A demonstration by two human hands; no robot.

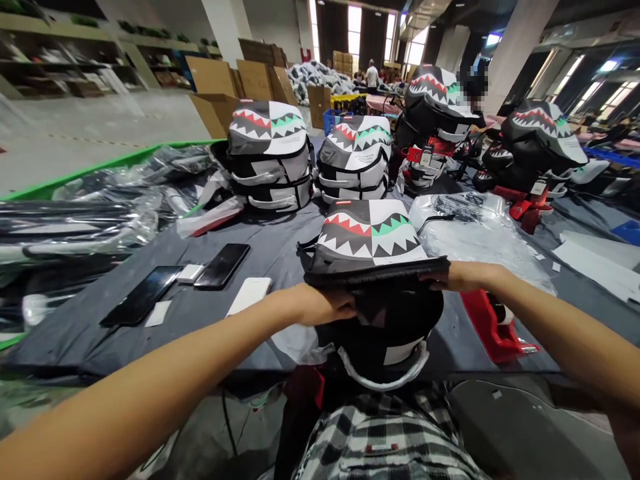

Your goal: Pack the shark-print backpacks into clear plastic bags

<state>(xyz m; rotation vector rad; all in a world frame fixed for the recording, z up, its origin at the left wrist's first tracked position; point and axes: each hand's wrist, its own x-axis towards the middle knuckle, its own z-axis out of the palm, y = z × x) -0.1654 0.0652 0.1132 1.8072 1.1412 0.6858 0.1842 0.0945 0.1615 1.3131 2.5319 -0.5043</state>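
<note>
1. Checked clothing nearest camera, cut off at bottom edge; just beyond, on near edge of dark-covered table, black backpack with lifted flap, toothed-mouth print on top.
2. Left hand under flap, at left side of opening; fingers curled, no telling if gripping fabric or anything inside.
3. Right hand at right rim of flap; fingertips mostly tucked out of sight, no telling whether clamped on rim or just propping.
4. Step in hand, as judged: handling opened backpack at its mouth. Next move probably calls for steady support of flap at right, room for left fingers at opening.
5. Around: pale handle facing camera, red tape dispenser to right, dark phone to left, similar backpacks behind.
6. Hard to make out: inside of backpack, too dark; both forearms cut off at picture edges.
</note>
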